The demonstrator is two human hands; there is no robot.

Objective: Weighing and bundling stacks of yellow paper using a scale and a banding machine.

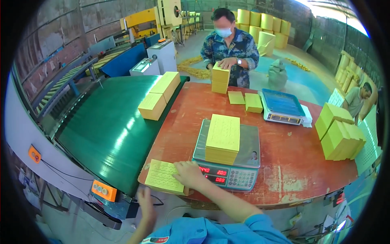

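A low stack of yellow paper (165, 175), its top sheet patterned with rows of marks, lies at the red table's near left corner. My right hand (189, 175) grips its right edge, the fingers bent over the top. Just off the table edge, below the stack's near left side, is my left hand (146, 205). That hand holds nothing visible, its fingers stretched upward and apart from the thumb. Beyond my right hand, a taller yellow paper block (222, 138) stands on a digital scale (248, 156) with a lit red display.
A green conveyor belt (101, 126) carries yellow blocks (152, 105) along the table's left. Across the red table (280, 162), a masked co-worker (229, 44) holds a yellow block (220, 79). A blue-topped scale (282, 105) and more yellow stacks (339, 134) are at right.
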